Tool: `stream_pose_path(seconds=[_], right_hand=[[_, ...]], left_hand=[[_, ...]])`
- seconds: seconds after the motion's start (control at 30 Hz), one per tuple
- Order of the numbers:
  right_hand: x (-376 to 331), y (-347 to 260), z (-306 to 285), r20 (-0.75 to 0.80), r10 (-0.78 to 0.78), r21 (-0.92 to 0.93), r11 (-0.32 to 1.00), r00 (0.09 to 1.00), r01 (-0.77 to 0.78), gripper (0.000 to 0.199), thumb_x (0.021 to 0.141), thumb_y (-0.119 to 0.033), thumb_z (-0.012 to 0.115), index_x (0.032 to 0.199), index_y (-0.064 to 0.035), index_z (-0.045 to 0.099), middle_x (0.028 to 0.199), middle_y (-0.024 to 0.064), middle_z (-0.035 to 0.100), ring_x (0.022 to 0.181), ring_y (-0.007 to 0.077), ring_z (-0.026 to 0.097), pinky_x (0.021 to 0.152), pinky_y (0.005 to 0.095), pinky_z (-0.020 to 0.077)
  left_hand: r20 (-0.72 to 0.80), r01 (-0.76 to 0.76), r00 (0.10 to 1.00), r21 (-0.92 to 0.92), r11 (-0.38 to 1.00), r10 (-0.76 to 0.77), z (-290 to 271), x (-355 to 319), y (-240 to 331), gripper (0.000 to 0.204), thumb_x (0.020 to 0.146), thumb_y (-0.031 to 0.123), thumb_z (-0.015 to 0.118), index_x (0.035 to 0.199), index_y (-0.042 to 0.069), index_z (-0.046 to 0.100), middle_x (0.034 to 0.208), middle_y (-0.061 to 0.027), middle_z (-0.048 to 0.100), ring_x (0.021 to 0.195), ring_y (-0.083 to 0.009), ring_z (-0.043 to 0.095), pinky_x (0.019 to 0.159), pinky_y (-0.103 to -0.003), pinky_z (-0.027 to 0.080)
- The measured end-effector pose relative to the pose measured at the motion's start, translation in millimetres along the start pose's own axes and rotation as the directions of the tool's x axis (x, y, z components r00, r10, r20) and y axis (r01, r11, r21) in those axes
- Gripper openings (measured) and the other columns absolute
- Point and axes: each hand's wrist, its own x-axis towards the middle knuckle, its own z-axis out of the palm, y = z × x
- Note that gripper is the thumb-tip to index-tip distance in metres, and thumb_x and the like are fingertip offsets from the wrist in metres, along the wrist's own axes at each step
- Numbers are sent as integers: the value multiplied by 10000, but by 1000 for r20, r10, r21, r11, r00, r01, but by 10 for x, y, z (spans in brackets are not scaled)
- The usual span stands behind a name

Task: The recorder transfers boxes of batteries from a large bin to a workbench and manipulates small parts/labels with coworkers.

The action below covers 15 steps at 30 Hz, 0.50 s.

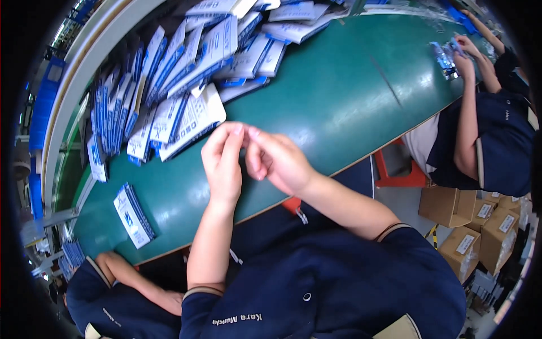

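OK so from the head camera: the left hand (222, 160) and right hand (285, 164) are up over the green table (339, 85), brought together so the thumbs and fingertips meet. The fingers are curled inward, and I can't tell if anything tiny is pinched in there.

The closest thing to them is a white box (196, 116) just past the left fingertips, at the near edge of a big messy pile of flat boxes (206, 53). Can't tell if the fingers actually touch it. It's got a broad white face with rounded corners, a row of little dark icons, some faint blue patterning and blue along its lower edge.

The rest of the pile looks like the same sort of thing: slim, white on the faces, blue down the narrow sides, bits of print too small to make out. Over on the left they lean nearly on edge, packed like books; further right they're flopped over each other at all angles. A small neat stack (134, 214) sits apart from the pile, to the left of the left forearm, white face showing and blue sides lined up.

There's a co-worker (480, 133) at far right handling clear-and-blue packets (445, 59), and another person (132, 299) at lower left.
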Motion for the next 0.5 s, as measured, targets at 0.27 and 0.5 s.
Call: stream_pose_path(seconds=[0.27,0.5], right_hand=[[17,-44,36,4,-4,-12,1000,1000,4,466,1035,-356,449,694,-67,582,642,26,559,552,87,496,523,223,416],[14,-31,65,0,22,-21,1000,1000,-22,435,1025,-333,470,722,-51,604,675,31,579,584,91,509,547,230,423]], left_hand=[[24,90,996,-94,991,-88,28,30,55,171,976,115,542,957,-26,636,864,-42,646,746,-76,568,678,-207,464],[35,82,996,-106,991,-79,-6,17,78,190,973,145,550,968,-18,647,863,-50,650,747,-80,579,680,-207,464]])
